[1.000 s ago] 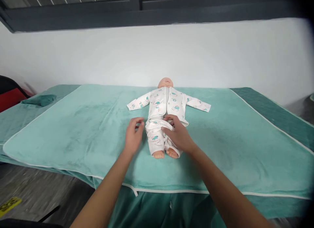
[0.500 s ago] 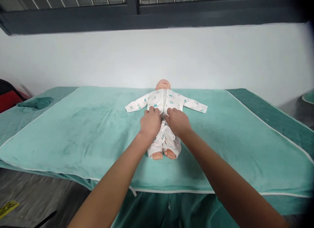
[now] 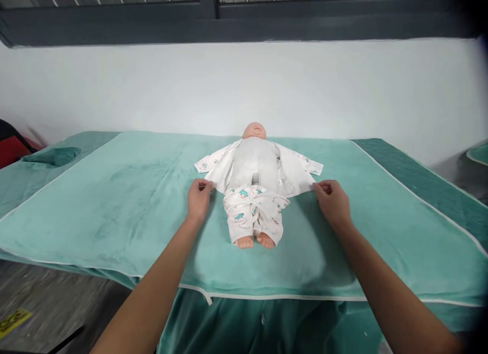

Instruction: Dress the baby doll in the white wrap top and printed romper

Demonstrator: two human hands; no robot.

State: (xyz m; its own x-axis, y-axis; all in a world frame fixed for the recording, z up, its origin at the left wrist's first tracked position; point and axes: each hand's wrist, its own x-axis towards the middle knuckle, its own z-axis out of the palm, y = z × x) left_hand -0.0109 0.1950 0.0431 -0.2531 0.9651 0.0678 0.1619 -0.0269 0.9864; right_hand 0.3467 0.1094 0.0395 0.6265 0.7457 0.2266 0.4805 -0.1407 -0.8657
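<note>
A baby doll (image 3: pixel 254 130) lies on its back with its feet toward me. Its white printed shirt (image 3: pixel 222 172) is spread apart at the front, showing the plain inside and the doll's pale grey torso (image 3: pixel 253 159). My left hand (image 3: pixel 199 197) pinches the lower corner of the shirt's left flap, and my right hand (image 3: pixel 333 200) pinches the right flap's corner. Both flaps are pulled outward. Printed trousers (image 3: pixel 244 215) cover the legs, with the waistband at the hips and bare feet sticking out below.
A light green padded cover (image 3: pixel 114 206) lies over the bed or table under the doll. Behind it rises a white wall (image 3: pixel 244 89) below a dark window frame (image 3: pixel 114 26). A red and black item (image 3: pixel 13 148) sits at the far left.
My hands have moved apart from the middle of the doll's chest, opening the shirt flaps to both sides. The torso and the trousers' waist now show. The doll stays in place.
</note>
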